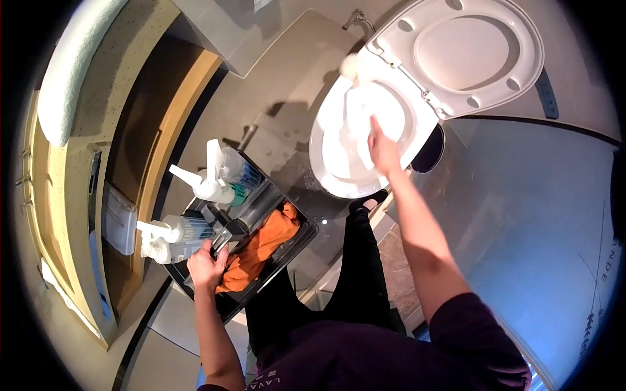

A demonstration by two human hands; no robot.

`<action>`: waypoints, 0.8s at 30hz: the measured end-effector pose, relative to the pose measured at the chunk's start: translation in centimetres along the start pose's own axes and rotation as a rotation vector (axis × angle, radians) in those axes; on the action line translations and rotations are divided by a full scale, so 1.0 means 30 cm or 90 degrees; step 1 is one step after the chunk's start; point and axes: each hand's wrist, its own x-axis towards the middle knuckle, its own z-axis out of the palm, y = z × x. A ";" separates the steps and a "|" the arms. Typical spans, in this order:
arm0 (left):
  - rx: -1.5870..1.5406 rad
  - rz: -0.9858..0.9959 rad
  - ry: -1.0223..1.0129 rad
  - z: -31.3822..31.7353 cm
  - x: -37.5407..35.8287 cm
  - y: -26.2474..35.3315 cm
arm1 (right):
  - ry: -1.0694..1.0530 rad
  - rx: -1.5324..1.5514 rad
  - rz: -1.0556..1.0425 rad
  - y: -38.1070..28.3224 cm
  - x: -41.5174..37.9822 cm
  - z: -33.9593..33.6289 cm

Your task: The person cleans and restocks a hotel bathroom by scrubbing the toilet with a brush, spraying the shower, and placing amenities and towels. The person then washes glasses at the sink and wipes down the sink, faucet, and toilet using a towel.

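My right hand [385, 151] is over the toilet bowl [319, 150], its fingers closed on a white brush. The brush's rounded, pale head [352, 67] is at the bowl's outer rim; glare blurs its white handle against the porcelain. Down to the left, my left hand [207, 264] is wrapped round the handle of a black cleaning caddy [306, 229]. Several white-topped bottles stand in the caddy, among them a spray bottle with a green label [218, 190] and a clear bottle [189, 228]. A crumpled orange cloth [264, 247] fills the side nearer my body.
The toilet seat and lid [479, 58] are raised against the wall. A small tap [357, 19] sticks out behind the bowl. To the right is a glass panel [541, 215]; to the left, a wooden shelf unit [189, 85] with a white towel [72, 78] above.
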 end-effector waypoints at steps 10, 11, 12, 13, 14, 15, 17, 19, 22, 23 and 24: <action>-0.019 -0.021 -0.013 -0.022 -0.001 0.019 | -0.142 -0.305 -0.204 0.298 -0.806 -0.036; -0.023 -0.023 -0.011 -0.016 -0.001 0.016 | -0.172 -0.327 -0.185 0.343 -0.830 -0.071; -0.023 -0.021 -0.007 -0.015 -0.002 0.013 | -0.154 -0.332 -0.197 0.381 -0.830 -0.114; -0.024 -0.018 -0.004 -0.013 -0.002 0.010 | -0.135 -0.338 -0.209 0.419 -0.830 -0.158; -0.024 -0.012 -0.003 -0.010 -0.002 0.011 | -0.183 -0.442 -0.171 0.508 -0.842 -0.175; -0.018 -0.011 -0.007 -0.025 -0.003 0.025 | -0.166 -0.452 -0.158 0.584 -0.831 -0.189; 0.006 -0.006 -0.015 -0.013 -0.003 0.010 | -0.236 -0.467 -0.080 0.586 -0.745 -0.255; -0.003 -0.023 -0.030 -0.030 -0.003 0.031 | -0.182 -0.238 -0.002 0.457 -0.609 -0.303; 0.007 -0.012 -0.018 -0.023 -0.005 0.023 | -0.010 0.016 0.070 0.288 -0.445 -0.223; 0.010 -0.002 -0.005 -0.018 -0.004 0.021 | 0.050 0.023 0.078 0.259 -0.415 -0.136; -0.002 -0.007 -0.011 -0.023 -0.004 0.023 | 0.110 0.031 0.085 0.231 -0.384 -0.050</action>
